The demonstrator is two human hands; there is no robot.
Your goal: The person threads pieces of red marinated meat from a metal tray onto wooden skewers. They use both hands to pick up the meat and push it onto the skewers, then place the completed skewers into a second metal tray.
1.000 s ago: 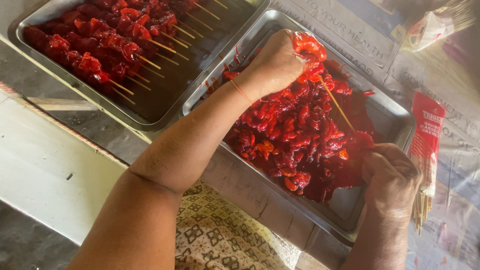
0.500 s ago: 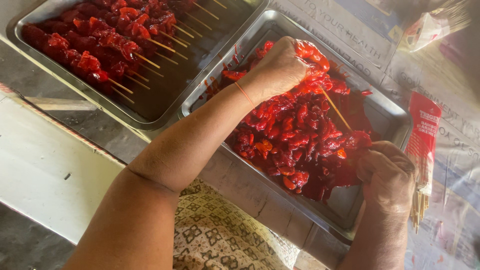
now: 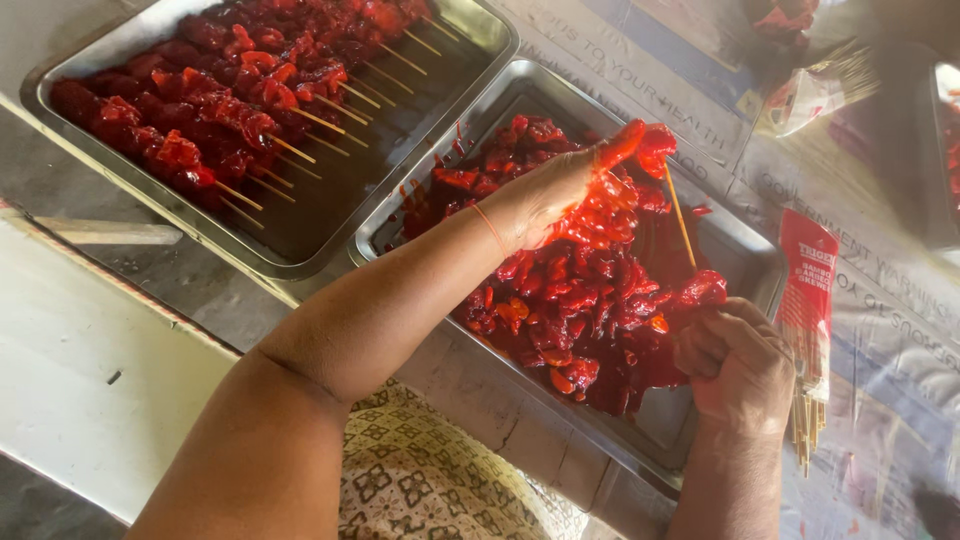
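Skewer point(image 3: 682, 215) near red skewer packet point(image 3: 806, 300)

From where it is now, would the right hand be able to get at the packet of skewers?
Probably yes: the right hand sits beside the skewer packet, with nothing between them, though it holds a skewer.

Two steel trays point(image 3: 480, 60), two hands point(image 3: 745, 365), one loose wooden skewer point(image 3: 681, 215), one red packet of skewers point(image 3: 808, 300), one heap of red marinated meat point(image 3: 580, 310), loaded skewers point(image 3: 250, 120) too overlapped to count
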